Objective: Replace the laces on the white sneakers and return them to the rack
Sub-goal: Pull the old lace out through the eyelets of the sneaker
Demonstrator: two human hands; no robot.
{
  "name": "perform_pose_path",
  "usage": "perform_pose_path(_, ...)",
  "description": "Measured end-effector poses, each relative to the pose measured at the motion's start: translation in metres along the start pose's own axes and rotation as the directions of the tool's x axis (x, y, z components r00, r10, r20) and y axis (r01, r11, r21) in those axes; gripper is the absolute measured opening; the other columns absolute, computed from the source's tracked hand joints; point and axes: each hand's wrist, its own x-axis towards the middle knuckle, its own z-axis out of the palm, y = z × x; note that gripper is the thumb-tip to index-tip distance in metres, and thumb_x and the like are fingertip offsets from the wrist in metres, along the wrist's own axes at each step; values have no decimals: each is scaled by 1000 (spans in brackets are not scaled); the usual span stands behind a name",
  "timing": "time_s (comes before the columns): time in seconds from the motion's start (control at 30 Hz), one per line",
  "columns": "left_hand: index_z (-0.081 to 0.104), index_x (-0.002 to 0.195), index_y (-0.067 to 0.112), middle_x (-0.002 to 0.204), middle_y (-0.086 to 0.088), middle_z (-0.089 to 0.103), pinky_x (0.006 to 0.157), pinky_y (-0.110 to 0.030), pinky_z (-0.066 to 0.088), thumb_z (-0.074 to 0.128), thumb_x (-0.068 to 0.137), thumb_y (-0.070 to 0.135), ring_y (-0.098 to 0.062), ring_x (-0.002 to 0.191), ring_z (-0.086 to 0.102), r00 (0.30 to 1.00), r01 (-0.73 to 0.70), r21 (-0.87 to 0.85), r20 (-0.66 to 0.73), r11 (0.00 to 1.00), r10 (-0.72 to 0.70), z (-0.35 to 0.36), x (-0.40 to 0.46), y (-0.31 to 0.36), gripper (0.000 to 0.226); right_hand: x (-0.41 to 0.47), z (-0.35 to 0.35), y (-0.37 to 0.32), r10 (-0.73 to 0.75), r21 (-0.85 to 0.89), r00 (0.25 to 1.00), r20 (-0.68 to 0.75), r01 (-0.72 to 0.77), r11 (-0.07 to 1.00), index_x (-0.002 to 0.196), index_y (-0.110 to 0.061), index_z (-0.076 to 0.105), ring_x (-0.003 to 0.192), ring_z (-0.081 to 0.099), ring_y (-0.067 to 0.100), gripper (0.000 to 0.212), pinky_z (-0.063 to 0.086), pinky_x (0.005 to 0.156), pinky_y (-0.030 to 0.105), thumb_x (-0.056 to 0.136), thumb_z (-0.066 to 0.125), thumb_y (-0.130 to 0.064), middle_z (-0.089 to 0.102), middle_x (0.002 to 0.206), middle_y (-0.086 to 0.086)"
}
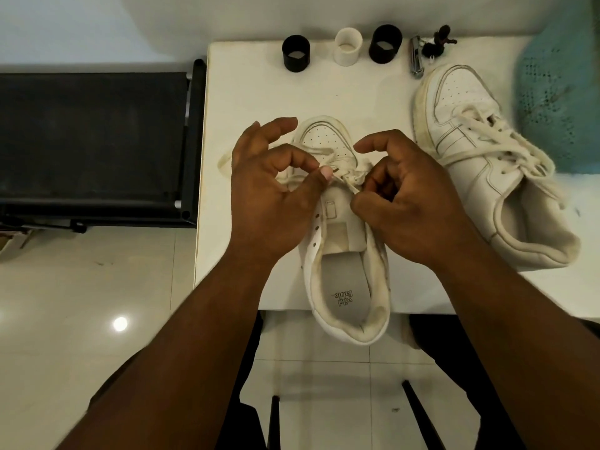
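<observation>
We have the near sneaker (347, 248) lying heel toward us on the white surface (253, 102), directly under both hands, so its eyelets face up where we can work them. Our left hand (276, 190) pinches the old lace (344, 180) between thumb and forefinger at the lower eyelets, the other fingers fanned clear so they do not block the view. Our right hand (412, 203) is curled and grips the same lace from the other side, probably to draw it out of a hole. The upper eyelets nearer us already stand bare, so we judge the unlacing is about half done on this shoe.

Just beyond our right hand lies the second sneaker (480, 164), fully laced and loosely tied, waiting its turn. Well beyond the hands, at the far edge, stand two black rolls (296, 53) and a white roll (348, 47), with a metal tool (416, 58) beside them. A teal cloth (561, 102) sits past the second shoe. The black rack (94, 138) stands off to our left hand's side.
</observation>
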Motion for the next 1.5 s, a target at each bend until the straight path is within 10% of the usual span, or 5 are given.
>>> perform_pose_path(0.57, 61, 91, 19, 121, 6, 65, 104, -35, 49, 67, 92, 20, -3, 122, 57, 1000, -9, -172, 12, 985, 11, 12, -2, -7, 7, 6, -1, 11, 79, 90, 996, 29, -81, 993, 78, -18, 64, 66, 67, 33, 12, 57, 65, 51, 88, 68, -24, 67, 69, 9)
perform_pose_path(0.9, 59, 97, 5, 115, 1, 64, 93, -12, 39, 58, 97, 15, 9, 112, 52, 992, -103, 8, -72, 995, 103, 14, -6, -12, 11, 11, -11, 22, 49, -80, 890, -453, -95, 992, 102, -17, 57, 57, 62, 9, 22, 50, 64, 24, 102, 50, -37, 61, 62, -1)
perform_pose_path(1.17, 58, 95, 23, 125, 0, 63, 99, -59, 50, 62, 95, 27, -26, 121, 60, 998, 12, -302, -54, 953, -29, 14, -5, -3, 5, -4, -6, -2, -232, -71, 968, -97, 226, 972, 115, -30, 65, 50, 46, 13, 34, 43, 52, 29, 86, 73, -46, 46, 54, -5)
perform_pose_path(1.37, 58, 98, 17, 111, 14, 66, 87, -38, 55, 60, 101, 19, -3, 101, 62, 931, 202, -656, -101, 728, -350, 2, 3, 6, 5, -7, 4, -1, -118, -96, 993, -10, 117, 989, 107, -31, 60, 51, 55, 12, 39, 51, 60, 27, 69, 67, -29, 59, 55, -5)
perform_pose_path(1.5, 57, 110, 32, 119, 20, 60, 97, -36, 54, 76, 88, 31, 4, 109, 58, 851, 349, -375, -256, 859, -458, -5, 7, -6, 29, -5, 7, 2, -59, -53, 996, -62, 56, 997, 87, -27, 57, 46, 52, 11, 23, 42, 55, 23, 65, 65, -29, 60, 53, -5)
